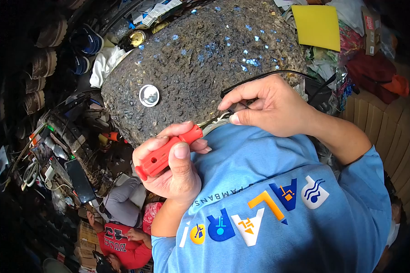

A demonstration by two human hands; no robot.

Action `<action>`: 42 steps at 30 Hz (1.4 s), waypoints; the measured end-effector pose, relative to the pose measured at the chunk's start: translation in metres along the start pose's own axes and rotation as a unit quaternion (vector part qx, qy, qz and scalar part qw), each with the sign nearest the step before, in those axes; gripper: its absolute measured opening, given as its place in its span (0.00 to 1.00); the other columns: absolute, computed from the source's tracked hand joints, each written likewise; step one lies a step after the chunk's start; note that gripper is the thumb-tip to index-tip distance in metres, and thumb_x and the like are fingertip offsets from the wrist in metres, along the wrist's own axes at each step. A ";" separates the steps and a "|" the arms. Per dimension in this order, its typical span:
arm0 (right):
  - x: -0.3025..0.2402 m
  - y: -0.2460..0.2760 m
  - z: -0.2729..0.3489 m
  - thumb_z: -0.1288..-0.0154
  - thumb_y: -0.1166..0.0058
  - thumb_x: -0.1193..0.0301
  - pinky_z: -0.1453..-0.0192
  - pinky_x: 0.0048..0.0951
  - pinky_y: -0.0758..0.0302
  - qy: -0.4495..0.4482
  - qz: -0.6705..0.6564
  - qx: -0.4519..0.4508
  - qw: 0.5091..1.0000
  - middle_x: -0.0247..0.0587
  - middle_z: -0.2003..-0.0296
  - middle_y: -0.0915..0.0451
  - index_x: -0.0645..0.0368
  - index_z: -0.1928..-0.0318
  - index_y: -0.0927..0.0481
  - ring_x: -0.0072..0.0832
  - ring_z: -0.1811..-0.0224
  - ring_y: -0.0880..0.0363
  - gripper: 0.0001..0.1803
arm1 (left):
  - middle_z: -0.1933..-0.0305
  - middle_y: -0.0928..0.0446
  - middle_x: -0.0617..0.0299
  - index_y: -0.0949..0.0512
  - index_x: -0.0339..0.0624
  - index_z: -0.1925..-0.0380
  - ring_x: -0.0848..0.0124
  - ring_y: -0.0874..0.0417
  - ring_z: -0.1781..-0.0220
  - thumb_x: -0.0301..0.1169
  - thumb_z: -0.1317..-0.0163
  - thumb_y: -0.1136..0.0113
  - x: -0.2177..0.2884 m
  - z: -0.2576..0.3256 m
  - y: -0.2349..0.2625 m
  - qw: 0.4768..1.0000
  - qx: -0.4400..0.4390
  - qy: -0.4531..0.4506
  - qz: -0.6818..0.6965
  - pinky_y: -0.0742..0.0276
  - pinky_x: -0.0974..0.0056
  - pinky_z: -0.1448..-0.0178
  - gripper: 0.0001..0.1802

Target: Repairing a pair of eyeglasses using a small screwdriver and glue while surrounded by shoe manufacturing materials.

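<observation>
My left hand is closed around a red plastic tool handle, which has a small hole in its side. Its narrower end points up and right, toward my other hand; whether a thin shaft comes out of it is hard to tell. My right hand pinches a thin black frame that looks like eyeglasses, its long arms reaching out to the right. The fingers hide much of the frame's front. Both hands are over the near edge of a big, rough dark stone-like block, close to my blue shirt.
A small round silvery disc lies on the block, with shiny bluish flecks farther back. A yellow sheet lies at the far right. Shoes, cables and a dark phone-like slab crowd the left. Another person in red is at lower left.
</observation>
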State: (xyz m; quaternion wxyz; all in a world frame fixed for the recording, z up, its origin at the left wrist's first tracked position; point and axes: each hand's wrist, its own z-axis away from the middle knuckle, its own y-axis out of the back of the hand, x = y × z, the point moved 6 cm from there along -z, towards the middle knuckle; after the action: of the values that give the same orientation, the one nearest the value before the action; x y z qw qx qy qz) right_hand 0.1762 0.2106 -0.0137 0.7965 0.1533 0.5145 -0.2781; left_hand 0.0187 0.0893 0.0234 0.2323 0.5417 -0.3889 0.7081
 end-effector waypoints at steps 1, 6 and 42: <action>-0.001 0.000 0.000 0.47 0.37 0.72 0.68 0.21 0.24 -0.002 0.008 -0.002 1.000 0.38 0.66 0.13 0.58 0.57 0.14 0.16 0.75 0.22 0.15 | 0.56 0.22 0.35 0.38 0.44 0.50 0.59 0.16 0.70 0.29 0.35 0.39 0.001 0.000 0.000 1.000 0.003 -0.002 -0.005 0.16 0.60 0.70 0.19; -0.001 0.000 0.000 0.48 0.37 0.71 0.68 0.21 0.25 -0.010 0.026 -0.002 1.000 0.39 0.68 0.14 0.57 0.57 0.14 0.16 0.76 0.22 0.15 | 0.56 0.22 0.35 0.38 0.44 0.51 0.59 0.15 0.70 0.29 0.35 0.39 0.000 0.001 0.000 1.000 0.004 0.001 -0.002 0.15 0.60 0.70 0.19; -0.002 0.000 0.001 0.47 0.37 0.71 0.71 0.21 0.28 -0.029 0.031 -0.010 0.999 0.35 0.73 0.16 0.56 0.57 0.14 0.14 0.78 0.27 0.15 | 0.56 0.21 0.36 0.33 0.43 0.50 0.63 0.17 0.76 0.32 0.32 0.42 0.003 0.002 -0.003 0.998 0.005 -0.033 -0.046 0.18 0.64 0.76 0.15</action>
State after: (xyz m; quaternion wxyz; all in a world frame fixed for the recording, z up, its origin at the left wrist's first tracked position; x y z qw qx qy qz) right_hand 0.1768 0.2107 -0.0113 0.8210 0.1526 0.4888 -0.2525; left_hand 0.0212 0.0896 0.0272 0.2491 0.5831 -0.3676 0.6803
